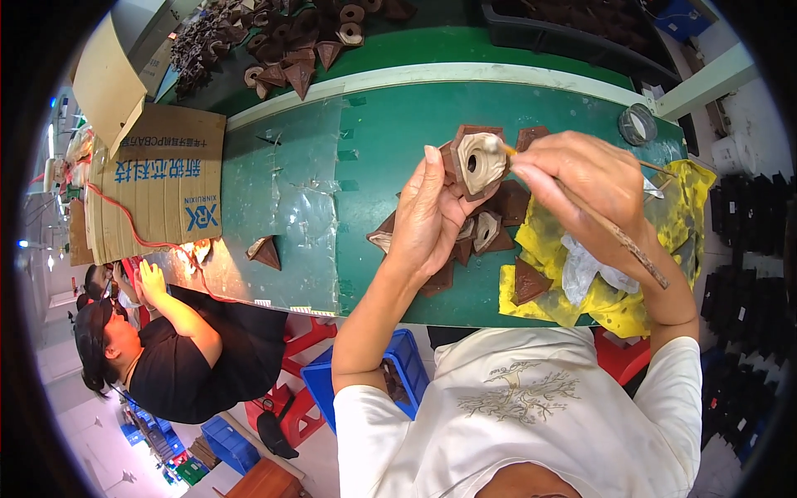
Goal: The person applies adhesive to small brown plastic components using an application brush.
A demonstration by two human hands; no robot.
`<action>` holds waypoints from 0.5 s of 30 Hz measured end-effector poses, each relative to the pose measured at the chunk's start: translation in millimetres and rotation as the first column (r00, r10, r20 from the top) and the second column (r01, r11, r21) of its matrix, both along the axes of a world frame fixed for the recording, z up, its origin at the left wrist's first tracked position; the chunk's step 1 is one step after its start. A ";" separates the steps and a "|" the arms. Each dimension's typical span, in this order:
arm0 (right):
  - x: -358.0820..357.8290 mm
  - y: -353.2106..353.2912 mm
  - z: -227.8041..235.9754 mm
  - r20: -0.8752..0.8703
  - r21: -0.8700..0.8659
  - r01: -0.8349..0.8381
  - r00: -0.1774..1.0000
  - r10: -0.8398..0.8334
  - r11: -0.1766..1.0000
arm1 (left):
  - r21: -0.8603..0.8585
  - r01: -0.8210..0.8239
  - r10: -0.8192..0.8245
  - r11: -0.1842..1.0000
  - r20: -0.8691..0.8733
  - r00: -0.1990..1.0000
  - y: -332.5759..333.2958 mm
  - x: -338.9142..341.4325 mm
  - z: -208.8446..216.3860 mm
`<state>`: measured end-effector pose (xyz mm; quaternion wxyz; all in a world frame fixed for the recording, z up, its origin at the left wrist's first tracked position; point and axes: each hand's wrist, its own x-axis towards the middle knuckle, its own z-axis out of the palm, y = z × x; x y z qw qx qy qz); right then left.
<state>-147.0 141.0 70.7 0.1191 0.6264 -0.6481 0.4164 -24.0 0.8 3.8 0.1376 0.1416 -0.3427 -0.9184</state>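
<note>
My left hand (422, 222) holds up a brown angular piece (486, 173), gripping it by its edge. The piece's cream, ridged face, with a dark hole in it, is turned up. My right hand (585, 178) grips a thin paintbrush (621, 239) with a worn, stained handle. Its pale tip lies at the upper right of the cream face; whether it touches cannot be made out. Below my left hand, several similar brown pieces (491, 232) lie in a loose group, partly hidden by the hand. Another brown piece (531, 282) rests on a stained yellow cloth (682, 199).
A small glass jar (638, 124) stands at the far right of the green table (390, 133). Crumpled clear plastic (585, 270) lies on the cloth. More brown pieces (290, 41) are heaped beyond the white ledge. Left are a cardboard box (158, 183) and a seated person (183, 357).
</note>
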 end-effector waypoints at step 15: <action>0.0 7.5 -7.5 0.127 0.011 -0.001 0.992 -0.001 1.000 | 0.009 -0.002 0.002 1.000 0.008 1.000 1.5 0.0 -2.6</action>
